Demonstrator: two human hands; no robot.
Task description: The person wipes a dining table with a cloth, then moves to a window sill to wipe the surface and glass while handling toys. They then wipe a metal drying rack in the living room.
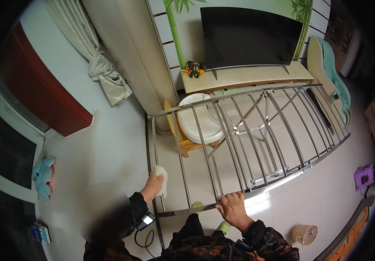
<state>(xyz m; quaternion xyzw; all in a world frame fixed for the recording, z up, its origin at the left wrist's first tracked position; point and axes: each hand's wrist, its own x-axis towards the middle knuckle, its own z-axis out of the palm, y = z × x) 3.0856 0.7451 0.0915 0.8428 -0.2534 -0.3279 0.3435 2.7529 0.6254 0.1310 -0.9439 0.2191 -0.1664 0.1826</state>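
Before me stands a metal drying rack with a long frame and several crossbars, on crossed legs. My left hand is wrapped around a whitish cloth, which lies against the crossbar at the rack's left end. On the near rail, my right hand grips the metal from above, with the fingers curled over its edge. A small device with a lit screen sits at my left wrist, and a dark cable hangs from it.
Behind the rack are a white plastic basin on a wooden chair and a television on a low cabinet. A purple stool and a beige bucket stand on the right. A wall rises close on the left.
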